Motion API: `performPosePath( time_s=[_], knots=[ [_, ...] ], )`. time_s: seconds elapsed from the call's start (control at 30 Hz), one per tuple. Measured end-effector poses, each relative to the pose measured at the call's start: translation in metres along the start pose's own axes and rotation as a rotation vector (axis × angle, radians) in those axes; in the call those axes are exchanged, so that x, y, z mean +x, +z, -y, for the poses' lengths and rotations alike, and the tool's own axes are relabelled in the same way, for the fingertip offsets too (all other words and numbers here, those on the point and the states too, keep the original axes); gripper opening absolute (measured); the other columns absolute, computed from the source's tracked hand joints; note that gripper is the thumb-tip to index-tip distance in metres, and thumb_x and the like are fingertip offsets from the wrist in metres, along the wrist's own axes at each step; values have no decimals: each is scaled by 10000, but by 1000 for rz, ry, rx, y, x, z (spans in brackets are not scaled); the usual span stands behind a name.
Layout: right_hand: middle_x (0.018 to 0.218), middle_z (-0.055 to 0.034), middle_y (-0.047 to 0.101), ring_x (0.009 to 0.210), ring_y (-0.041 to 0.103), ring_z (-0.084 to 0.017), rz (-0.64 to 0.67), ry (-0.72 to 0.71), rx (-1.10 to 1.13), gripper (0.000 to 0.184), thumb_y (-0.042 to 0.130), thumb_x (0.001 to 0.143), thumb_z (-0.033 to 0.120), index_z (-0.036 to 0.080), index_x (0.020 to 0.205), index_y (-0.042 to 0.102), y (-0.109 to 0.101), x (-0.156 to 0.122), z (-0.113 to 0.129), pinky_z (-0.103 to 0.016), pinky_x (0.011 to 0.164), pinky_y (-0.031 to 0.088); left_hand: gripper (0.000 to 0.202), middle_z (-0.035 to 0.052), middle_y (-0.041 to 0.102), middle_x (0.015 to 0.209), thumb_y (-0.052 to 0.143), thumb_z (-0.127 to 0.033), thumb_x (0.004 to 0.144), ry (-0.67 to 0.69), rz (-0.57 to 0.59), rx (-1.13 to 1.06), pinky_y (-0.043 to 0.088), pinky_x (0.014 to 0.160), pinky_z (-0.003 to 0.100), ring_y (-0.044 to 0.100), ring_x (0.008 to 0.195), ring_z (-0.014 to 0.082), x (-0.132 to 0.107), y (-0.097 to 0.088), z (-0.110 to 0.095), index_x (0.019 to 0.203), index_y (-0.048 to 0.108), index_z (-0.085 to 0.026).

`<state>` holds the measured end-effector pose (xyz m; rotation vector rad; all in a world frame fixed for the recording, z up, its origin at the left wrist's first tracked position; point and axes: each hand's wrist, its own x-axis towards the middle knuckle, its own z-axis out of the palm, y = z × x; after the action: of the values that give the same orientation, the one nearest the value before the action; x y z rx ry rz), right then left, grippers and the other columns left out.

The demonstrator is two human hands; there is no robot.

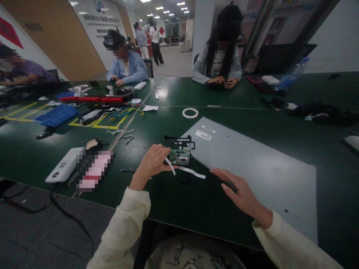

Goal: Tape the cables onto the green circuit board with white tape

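My left hand [154, 160] grips a small green circuit board [181, 157] at its left edge, thumb and fingers closed. A black plastic bracket [182, 141] shows just beyond the board. One white strip [170, 166] hangs by my fingers, and a second white strip [193, 172] extends to the right below the board. My right hand [238, 190] is beside the near left edge of a large grey metal panel [252, 160]. Between its thumb and fingers is a slim dark object [231, 186]; its kind is not clear.
A roll of white tape [190, 113] lies beyond the board. To the left are a white power bank [66, 164], a computer mouse [95, 144], cut strips [122, 131] and a blue tray [57, 115]. A water bottle [293, 76] lies far right. Other people sit across the green table [165, 205].
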<state>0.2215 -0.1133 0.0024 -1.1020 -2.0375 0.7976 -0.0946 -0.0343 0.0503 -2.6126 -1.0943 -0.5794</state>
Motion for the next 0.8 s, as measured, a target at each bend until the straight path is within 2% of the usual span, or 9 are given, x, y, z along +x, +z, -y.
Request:
performPosePath(
  time_s=[0.13,0.27,0.5,0.63,0.8],
  knots=[
    [1258,-58,538,1125,528,-184,63,-70,-14,411,418,898,256,240,1309,426,3,-1,7,-346,939,461,457,82,609,779,564,-544,758,4,6,-5,344,643,318,498,721,210,2,-2,-2,937,550,-123],
    [1209,-66,575,1092,554,-185,59,-117,-71,387,429,890,275,220,1269,481,5,-1,10,-322,916,468,457,82,609,785,560,-546,761,3,17,7,343,663,320,502,740,212,6,-2,-4,941,551,-126],
    [1101,-67,634,965,617,-180,3,-29,-168,326,438,882,264,206,1182,552,10,0,11,-321,831,511,504,86,596,807,521,-591,768,13,77,1,337,661,309,512,763,209,19,5,-10,943,544,-120],
    [1050,-40,654,945,624,-167,0,-23,-235,271,422,883,224,222,1079,609,13,-2,15,-319,831,516,505,74,597,831,539,-611,747,56,152,-20,330,670,306,525,784,208,38,17,-17,921,536,-137],
    [1026,-18,664,964,622,-163,-50,4,-284,263,420,878,211,233,1008,647,9,-16,22,-307,865,510,513,77,600,836,542,-621,742,160,204,-66,333,693,312,538,803,215,70,43,-30,910,531,-137]
  ],
)
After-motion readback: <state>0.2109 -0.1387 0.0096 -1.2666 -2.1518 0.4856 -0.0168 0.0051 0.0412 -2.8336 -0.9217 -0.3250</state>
